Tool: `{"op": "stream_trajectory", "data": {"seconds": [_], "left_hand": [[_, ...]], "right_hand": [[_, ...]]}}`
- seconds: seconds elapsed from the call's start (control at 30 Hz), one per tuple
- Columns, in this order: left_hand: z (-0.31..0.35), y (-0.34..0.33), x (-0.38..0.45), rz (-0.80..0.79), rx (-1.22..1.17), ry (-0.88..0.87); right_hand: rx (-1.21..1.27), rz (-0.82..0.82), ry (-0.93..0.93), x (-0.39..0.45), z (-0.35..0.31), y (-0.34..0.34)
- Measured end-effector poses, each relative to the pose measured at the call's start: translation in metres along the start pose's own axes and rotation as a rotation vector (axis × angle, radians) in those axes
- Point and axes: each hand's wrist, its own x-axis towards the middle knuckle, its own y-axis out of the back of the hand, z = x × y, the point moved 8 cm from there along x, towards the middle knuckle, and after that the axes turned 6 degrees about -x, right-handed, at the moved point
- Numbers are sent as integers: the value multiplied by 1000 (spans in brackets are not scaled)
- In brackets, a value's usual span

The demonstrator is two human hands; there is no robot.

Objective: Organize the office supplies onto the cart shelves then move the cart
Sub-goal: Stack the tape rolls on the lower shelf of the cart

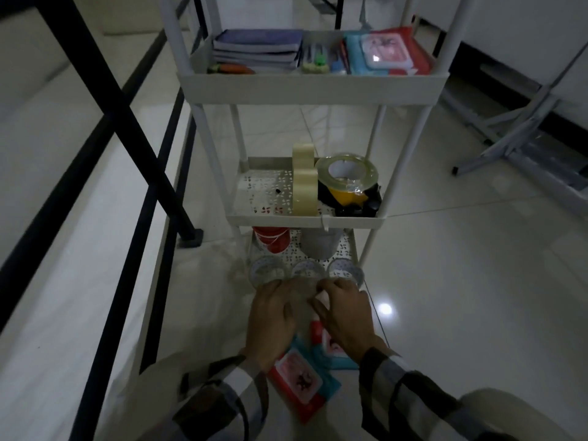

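Observation:
A white three-tier cart [311, 87] stands in front of me. Its top shelf holds stacked notebooks [257, 47], pens [318, 55] and red and blue packets [388, 52]. Tape rolls [304, 192] and a wide roll [346, 173] sit on the middle shelf. The bottom shelf carries a red tub [274, 241], a grey tub [319, 245] and small clear round containers [265, 270]. At that shelf's front edge my left hand [270, 316] and my right hand [343, 313] curl round a blurred clear container [302, 297] between them. Red and blue packets [302, 380] lie on the floor under my wrists.
A black table frame [127, 122] runs along the left, one foot close to the cart's left side. A grey metal stand [525, 128] spreads its legs at the right. Glossy white tile floor [461, 281] stretches to the right of the cart.

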Motion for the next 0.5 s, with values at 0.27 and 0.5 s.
{"op": "stream_trajectory", "data": {"seconds": [0.27, 0.5], "left_hand": [[70, 61, -42, 153, -62, -106], [124, 108, -36, 267, -59, -211]], "right_hand": [[13, 172, -40, -49, -20, 71], [15, 326, 5, -51, -44, 156]]}}
